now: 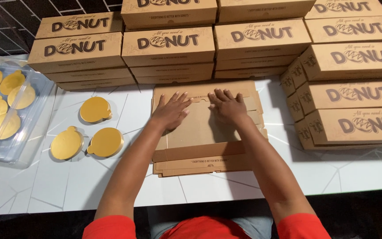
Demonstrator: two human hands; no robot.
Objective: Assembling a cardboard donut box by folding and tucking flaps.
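Both my hands press flat, fingers spread, gripping nothing: my left hand (pixel 171 111) and right hand (pixel 227 106) rest on the top flat brown cardboard box blank (pixel 200 132) of a small stack under my palms. Many folded brown boxes (pixel 169 46) already stand stacked beyond and right; round gold cake boards (pixel 96 109) lie left; bare white table (pixel 36 181) nearer me

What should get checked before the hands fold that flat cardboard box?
1. Both hands flat on the top sheet: left hand and right hand press the flat cardboard: ok.
2. Sheet lying flat on the stack: ok.
3. Gold discs apart from the cardboard: ok.
4. Finished box stacks standing neat behind: ok.
5. Bare table in front: ok.
6. Creases undamaged: cannot tell.
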